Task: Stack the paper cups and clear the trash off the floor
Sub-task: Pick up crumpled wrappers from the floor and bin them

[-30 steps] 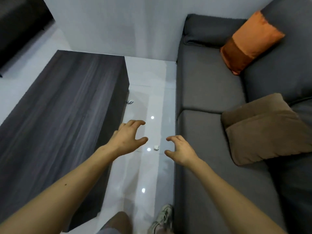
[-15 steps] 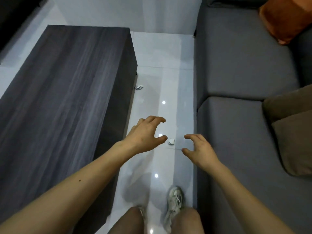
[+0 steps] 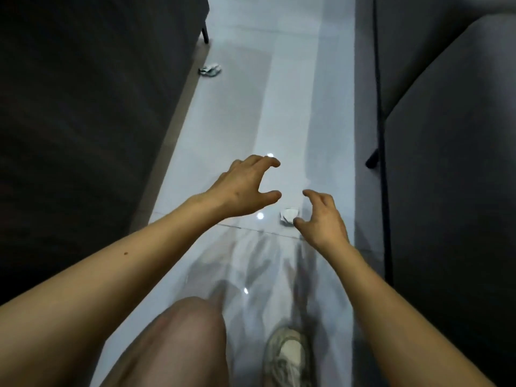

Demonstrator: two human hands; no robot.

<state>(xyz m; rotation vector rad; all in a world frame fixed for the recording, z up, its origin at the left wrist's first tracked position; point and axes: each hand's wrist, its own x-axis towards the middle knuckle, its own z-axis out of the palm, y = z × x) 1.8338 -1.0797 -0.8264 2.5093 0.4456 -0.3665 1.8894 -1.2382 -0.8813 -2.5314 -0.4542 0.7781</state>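
A small crumpled white scrap point(image 3: 289, 215) lies on the glossy white floor between the table and the sofa. My right hand point(image 3: 322, 219) hovers right beside it, fingers spread and curved, thumb tip just at the scrap's edge, holding nothing. My left hand point(image 3: 245, 188) hangs a little to the left of the scrap, fingers also spread and curved, empty. A second crumpled scrap point(image 3: 210, 70) with dark print lies farther off by the table's base. No paper cups are in view.
A dark wood coffee table point(image 3: 83, 107) walls the left side, one leg point(image 3: 205, 36) at the far end. A grey sofa point(image 3: 446, 163) bounds the right. My knee point(image 3: 181, 342) and shoe point(image 3: 287, 356) fill the near floor strip.
The view has dropped lower and closer to the floor. Both hands have come down toward the near scrap, and my right hand now sits beside it.
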